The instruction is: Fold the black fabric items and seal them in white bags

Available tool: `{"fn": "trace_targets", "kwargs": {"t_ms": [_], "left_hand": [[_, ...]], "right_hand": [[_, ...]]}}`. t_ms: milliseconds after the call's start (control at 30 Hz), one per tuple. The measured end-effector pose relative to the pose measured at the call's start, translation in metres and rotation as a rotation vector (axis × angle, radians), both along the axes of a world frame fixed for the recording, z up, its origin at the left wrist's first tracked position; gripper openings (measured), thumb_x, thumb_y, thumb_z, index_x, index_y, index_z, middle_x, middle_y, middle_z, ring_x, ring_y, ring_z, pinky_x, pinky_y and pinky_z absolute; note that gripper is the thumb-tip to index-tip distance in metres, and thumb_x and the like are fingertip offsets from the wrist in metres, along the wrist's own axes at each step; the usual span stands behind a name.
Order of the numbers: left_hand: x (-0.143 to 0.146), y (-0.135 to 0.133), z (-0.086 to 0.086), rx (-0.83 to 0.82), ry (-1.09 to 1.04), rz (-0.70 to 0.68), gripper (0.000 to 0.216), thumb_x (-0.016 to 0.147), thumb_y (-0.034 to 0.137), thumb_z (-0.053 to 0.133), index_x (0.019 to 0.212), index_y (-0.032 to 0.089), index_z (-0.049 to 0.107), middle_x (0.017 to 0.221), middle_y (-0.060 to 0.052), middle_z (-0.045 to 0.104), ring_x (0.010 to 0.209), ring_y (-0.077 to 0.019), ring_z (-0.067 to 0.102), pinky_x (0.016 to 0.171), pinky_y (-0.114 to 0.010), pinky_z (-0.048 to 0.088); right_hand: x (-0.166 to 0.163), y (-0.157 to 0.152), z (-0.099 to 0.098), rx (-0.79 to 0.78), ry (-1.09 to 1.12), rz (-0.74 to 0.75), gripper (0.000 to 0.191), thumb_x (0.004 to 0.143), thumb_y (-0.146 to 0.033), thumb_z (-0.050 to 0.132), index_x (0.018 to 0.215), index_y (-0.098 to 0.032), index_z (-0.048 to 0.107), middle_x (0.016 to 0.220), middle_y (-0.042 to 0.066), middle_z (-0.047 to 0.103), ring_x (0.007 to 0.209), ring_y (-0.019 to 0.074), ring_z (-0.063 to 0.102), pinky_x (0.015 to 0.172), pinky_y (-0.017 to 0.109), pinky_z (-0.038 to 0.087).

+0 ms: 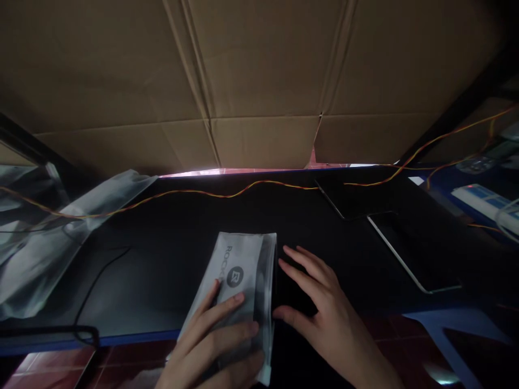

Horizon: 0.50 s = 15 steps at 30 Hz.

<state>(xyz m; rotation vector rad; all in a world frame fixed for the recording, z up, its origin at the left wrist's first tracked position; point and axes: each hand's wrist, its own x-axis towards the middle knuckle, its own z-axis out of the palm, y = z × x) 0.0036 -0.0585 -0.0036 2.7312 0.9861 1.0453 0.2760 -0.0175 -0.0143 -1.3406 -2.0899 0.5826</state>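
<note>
A translucent zip pouch (245, 256) with a dark round logo and the letters "ROCK" lies lengthwise in front of me, its near end by the table's front edge. My left hand (219, 340) is on it, fingers across its top face; the thumb is hidden. What the pouch contains is hard to make out. My right hand (320, 308) is open just right of the pouch, its fingers apart and nothing in them. The thumb tip comes close to the pouch's right edge; contact cannot be told.
On the black tabletop (162, 281), two flat dark-screened devices (413, 254) lie at the right. Clear plastic bags (52, 259) are at the left, near a black cable (91, 286). A twisted red-yellow wire (227, 194) crosses the back, below cardboard (263, 70). A power strip (482, 200) sits far right.
</note>
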Motion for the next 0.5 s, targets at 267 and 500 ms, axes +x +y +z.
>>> {"fn": "trace_targets", "kwargs": {"t_ms": [267, 500], "left_hand": [[0.023, 0.014, 0.004, -0.058, -0.005, -0.051, 0.018, 0.100, 0.015, 0.075, 0.110, 0.029, 0.080, 0.120, 0.002, 0.083, 0.142, -0.0254, 0.067, 0.133, -0.062, 0.042], [0.016, 0.013, -0.002, -0.026, -0.128, 0.069, 0.027, 0.095, 0.004, 0.073, 0.112, 0.025, 0.077, 0.113, -0.001, 0.081, 0.141, -0.0266, 0.067, 0.131, -0.060, 0.046]], "right_hand": [[-0.017, 0.011, 0.004, -0.044, -0.132, 0.005, 0.071, 0.096, -0.014, 0.073, 0.161, -0.033, 0.054, 0.187, 0.009, 0.016, 0.171, 0.0425, 0.013, 0.125, 0.072, 0.041], [0.009, -0.006, 0.020, 0.132, 0.132, 0.170, 0.027, 0.108, -0.025, 0.067, 0.131, -0.036, 0.074, 0.145, 0.003, 0.069, 0.138, 0.0234, 0.064, 0.112, 0.041, 0.060]]}}
